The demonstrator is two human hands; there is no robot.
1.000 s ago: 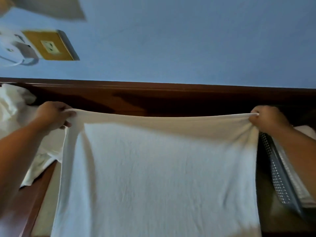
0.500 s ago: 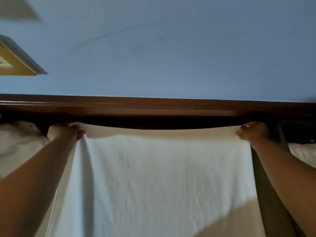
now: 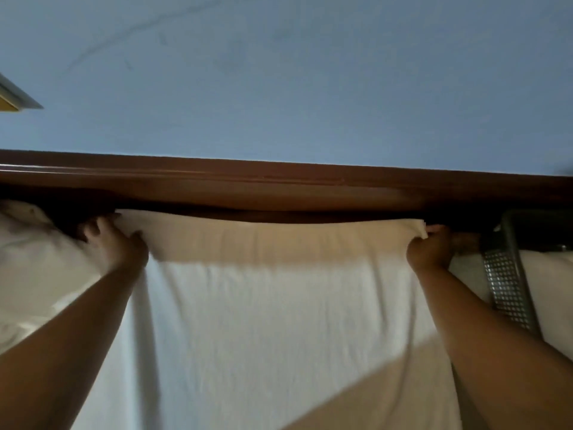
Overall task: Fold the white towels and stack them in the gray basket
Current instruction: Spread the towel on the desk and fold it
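Observation:
A white towel [image 3: 279, 311] lies spread wide across the middle, its far edge close under the dark wooden rail. My left hand [image 3: 114, 243] grips the far left corner of it. At the far right corner my right hand [image 3: 434, 249] pinches the towel's edge. The gray perforated basket [image 3: 508, 293] stands just right of my right forearm, with white folded cloth [image 3: 552, 293] inside it. Its lower part is hidden by my arm.
A heap of loose white towels [image 3: 34, 268] lies at the left. A dark wooden rail [image 3: 279, 187] runs across the back under a blue wall [image 3: 294, 82]. A framed fitting [image 3: 15, 99] sticks out at the left edge.
Both hands have carried the towel's far edge away from me and down, from held up in the air to lying near the wooden rail. The view has tilted down a little.

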